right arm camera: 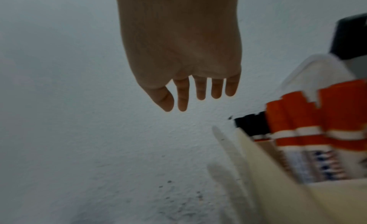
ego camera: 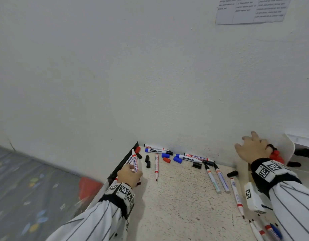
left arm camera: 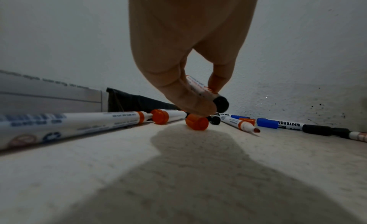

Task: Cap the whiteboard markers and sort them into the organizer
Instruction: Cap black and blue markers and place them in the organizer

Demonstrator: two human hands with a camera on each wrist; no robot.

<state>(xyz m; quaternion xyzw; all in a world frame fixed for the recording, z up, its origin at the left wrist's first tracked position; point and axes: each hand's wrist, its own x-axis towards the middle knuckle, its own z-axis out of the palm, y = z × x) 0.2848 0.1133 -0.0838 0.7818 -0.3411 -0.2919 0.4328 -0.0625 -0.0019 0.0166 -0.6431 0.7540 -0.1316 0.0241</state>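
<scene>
Pinching a red-printed marker [ego camera: 135, 161] at the table's [ego camera: 176, 197] left edge, your left hand [ego camera: 129, 174] grips; your right hand [ego camera: 252, 147] hangs spread, empty, beside the white organizer [ego camera: 289, 146], apparently holding capped red markers [right arm camera: 309, 117]; loose caps [ego camera: 166, 160] far.

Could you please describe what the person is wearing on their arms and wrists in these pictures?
Both arms wear white sleeves with thin dark pinstripes. The left hand and right hand are bare. Each wrist carries a black band bearing white blocks printed with black square tag markers; the right wrist's blocks look the same, with another white tagged box beneath the forearm.
</scene>
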